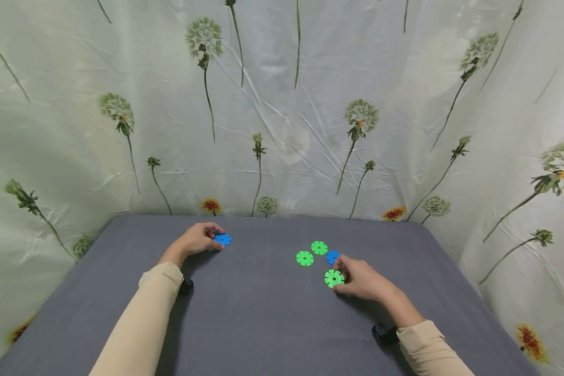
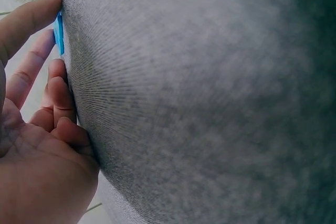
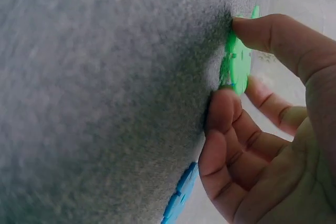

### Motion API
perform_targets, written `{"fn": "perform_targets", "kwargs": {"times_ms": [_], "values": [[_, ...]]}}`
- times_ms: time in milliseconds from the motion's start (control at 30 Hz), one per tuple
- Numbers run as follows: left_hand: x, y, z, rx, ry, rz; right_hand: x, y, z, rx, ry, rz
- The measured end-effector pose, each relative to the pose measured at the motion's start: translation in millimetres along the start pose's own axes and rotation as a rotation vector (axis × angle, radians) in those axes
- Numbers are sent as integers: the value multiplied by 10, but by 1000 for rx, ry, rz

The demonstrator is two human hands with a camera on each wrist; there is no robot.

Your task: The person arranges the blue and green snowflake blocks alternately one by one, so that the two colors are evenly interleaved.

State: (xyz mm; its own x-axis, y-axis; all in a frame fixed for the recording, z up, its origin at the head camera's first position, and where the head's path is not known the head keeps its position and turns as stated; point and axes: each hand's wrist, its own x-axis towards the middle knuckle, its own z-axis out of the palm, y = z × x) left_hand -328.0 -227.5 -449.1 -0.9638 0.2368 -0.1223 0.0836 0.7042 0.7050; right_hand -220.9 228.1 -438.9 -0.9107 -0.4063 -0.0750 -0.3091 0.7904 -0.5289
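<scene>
On the left of the table, my left hand [image 1: 196,241] pinches a blue notched disc [image 1: 223,239] by its edges. The left wrist view shows that disc [image 2: 59,32] low against the cloth, between thumb and a finger. My right hand [image 1: 365,280] grips a green notched disc [image 1: 334,279] between thumb and fingers. In the right wrist view this green disc [image 3: 241,66] stands close to the cloth. Just beyond the right fingers lies a second blue disc [image 1: 332,257], partly covered by them. Two more green discs, a left one [image 1: 304,258] and a farther one [image 1: 319,247], lie flat nearby.
A grey cloth [image 1: 254,313] covers the table. Behind it and along the sides hangs a pale curtain [image 1: 282,104] printed with dandelions. Dark straps with small devices sit at both wrists, the right one [image 1: 384,335] near the cloth.
</scene>
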Motion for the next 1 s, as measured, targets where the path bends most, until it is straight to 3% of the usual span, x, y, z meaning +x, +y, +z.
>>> {"fn": "perform_targets", "kwargs": {"times_ms": [200, 667, 1000], "values": [[-4, 19, 15, -5, 1, 1, -27, 34, -4, 18, 2, -34], [5, -3, 2, -31, -4, 3, -27, 87, -14, 102, -23, -29], [-11, 6, 3, -43, -6, -7, -5, 114, -15, 103, -36, -65]]}}
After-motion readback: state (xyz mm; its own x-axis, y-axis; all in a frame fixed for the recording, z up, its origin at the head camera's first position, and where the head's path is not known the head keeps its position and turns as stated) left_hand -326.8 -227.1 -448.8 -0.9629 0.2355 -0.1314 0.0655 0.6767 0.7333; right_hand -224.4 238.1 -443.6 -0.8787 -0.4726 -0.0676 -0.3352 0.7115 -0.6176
